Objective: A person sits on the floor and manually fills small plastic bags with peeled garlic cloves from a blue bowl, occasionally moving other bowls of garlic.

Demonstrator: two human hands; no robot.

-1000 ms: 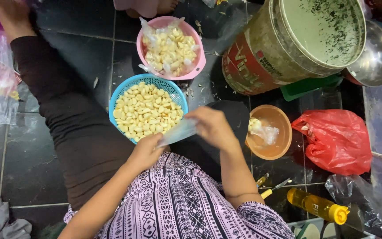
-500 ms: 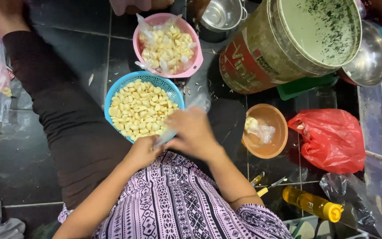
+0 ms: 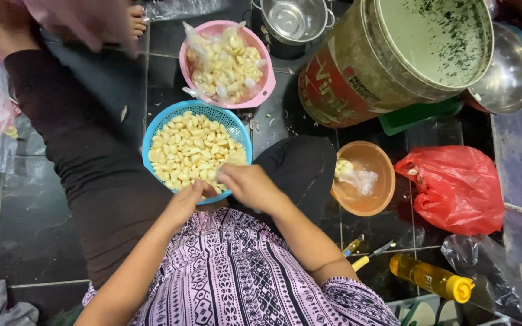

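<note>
- hands have drawn in to the near rim of the blue basket [image 3: 152, 130]; the clear bag seen between them a second ago is out of sight.
- left hand [image 3: 185, 202] and right hand [image 3: 249, 186] are curled together at that rim; what they pinch cannot be told.
- basket is perforated plastic, heaped with pale peeled cloves [image 3: 191, 151], resting on the lap.
- pink bowl [image 3: 266, 84] beyond holds cloves in thin clear wrap.

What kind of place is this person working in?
Probably a home or small food-prep spot, with the work done seated on a dark tiled floor. Both hands meet at a blue basket of peeled garlic, with a pink basket, steel pots and a big drum set on the floor around it.
</note>
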